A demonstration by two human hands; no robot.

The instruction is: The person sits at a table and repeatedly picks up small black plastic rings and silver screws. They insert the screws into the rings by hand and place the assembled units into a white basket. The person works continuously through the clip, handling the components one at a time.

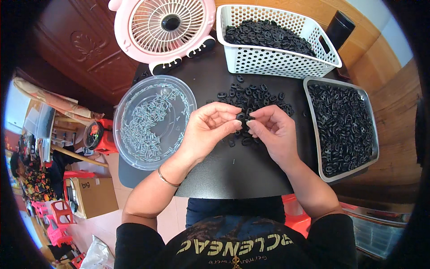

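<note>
Over the middle of the dark table, my left hand and my right hand meet fingertip to fingertip. Both pinch a small black plastic piece between thumb and fingers; its lower part is partly hidden. I cannot tell whether a screw is in it. Just beyond my fingers lies a loose pile of similar black plastic pieces, oval with holes. To the left of my left hand stands a round clear tub with many small silvery screws. One loose screw rests on the table nearer to me.
A pink fan stands at the back left. Behind the pile is a white perforated basket of black pieces. At the right, a shallow tray holds many more. A black cylinder stands behind the basket. A cardboard box is on the floor.
</note>
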